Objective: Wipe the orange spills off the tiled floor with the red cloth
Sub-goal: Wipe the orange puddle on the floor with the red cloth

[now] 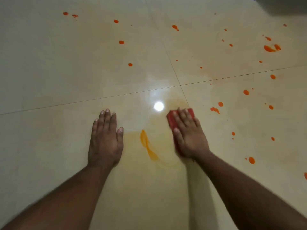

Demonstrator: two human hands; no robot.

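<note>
With the left hand [105, 138] flat on the floor [49, 72] as support, the right hand [187, 135], pressing the cloth [172, 121] flat, should sweep toward 8 o'clock over the smear [147, 145], with firm pressure.

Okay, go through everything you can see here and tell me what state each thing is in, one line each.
Left hand: flat on the floor, fingers straight, holding nothing.
Right hand: pressed flat on top of the cloth.
Red cloth: folded, lying on the floor under the right hand.
Beige tiled floor: glossy, faint orange film around the hands.
Orange smeared streak: between the hands, not wiped away.
Round orange spill drops: scattered, unwiped.
</note>
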